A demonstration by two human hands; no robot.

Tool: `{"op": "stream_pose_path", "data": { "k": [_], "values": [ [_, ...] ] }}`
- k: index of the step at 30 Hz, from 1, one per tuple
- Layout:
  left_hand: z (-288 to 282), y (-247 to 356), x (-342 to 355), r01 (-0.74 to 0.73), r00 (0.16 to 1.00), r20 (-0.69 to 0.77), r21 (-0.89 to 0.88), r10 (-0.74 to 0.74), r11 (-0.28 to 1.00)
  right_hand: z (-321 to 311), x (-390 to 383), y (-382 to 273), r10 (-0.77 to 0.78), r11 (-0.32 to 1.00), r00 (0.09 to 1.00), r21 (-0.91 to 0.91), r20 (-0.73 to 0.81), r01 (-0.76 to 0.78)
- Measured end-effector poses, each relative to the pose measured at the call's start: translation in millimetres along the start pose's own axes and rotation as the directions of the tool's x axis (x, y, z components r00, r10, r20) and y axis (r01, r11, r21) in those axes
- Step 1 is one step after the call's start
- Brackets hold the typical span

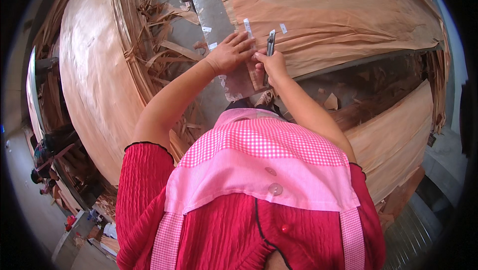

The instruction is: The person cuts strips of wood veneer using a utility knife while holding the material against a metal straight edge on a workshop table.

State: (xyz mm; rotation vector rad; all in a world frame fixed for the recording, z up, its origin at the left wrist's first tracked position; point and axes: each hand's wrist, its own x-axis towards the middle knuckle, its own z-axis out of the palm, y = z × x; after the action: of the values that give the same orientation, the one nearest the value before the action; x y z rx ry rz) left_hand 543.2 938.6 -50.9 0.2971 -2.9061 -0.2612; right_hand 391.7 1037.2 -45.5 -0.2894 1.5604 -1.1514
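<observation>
My left hand (232, 54) lies with its fingers stretched out over the near left edge of a stack of thin wood veneer sheets (323, 11). Closed around a grey utility knife (271, 45) is my right hand (274, 67), just right of the left fingertips. The knife points away from me, and a small white bit sits at its tip. A strip of white tape (247, 26) sticks to the veneer ahead of my left fingers. Another tape piece (283, 28) lies right of the knife. Part of the knife's handle is hidden by my fingers.
A narrow grey board (206, 6) with tape bits runs along the stack's left edge. Torn veneer scraps (172, 53) litter the floor. Large veneer stacks stand at left (94, 70) and lower right (398, 140). Another person (42, 175) is at the far left.
</observation>
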Motion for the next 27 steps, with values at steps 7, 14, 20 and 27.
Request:
{"op": "stream_pose_path", "data": {
  "k": [7, 14, 20, 27],
  "values": [
    [0.3, -7.3, -1.0, 0.186, 0.982, 0.038, -0.413, -0.187, 0.891, -12.6, -4.2, -3.9, 0.062, 0.994, 0.994, 0.083, 0.086, -0.069],
    [-9.9, -14.5, -0.4, 0.161, 0.987, 0.081, -0.502, -0.139, 0.850, -12.7, -9.3, -4.0, 0.022, 0.987, 0.995, 0.158, 0.100, -0.038],
    [-8.0, -4.6, 1.3, 0.194, 0.979, 0.044, -0.489, -0.198, 0.851, -13.5, -10.1, -2.9, 0.018, 0.981, 0.996, 0.192, 0.092, -0.035],
    [-7.8, -5.2, -2.4, 0.128, 0.991, 0.017, -0.410, -0.133, 0.903, -19.0, -13.8, -4.0, 0.050, 0.986, 0.996, 0.154, 0.068, -0.060]
  ]
}}
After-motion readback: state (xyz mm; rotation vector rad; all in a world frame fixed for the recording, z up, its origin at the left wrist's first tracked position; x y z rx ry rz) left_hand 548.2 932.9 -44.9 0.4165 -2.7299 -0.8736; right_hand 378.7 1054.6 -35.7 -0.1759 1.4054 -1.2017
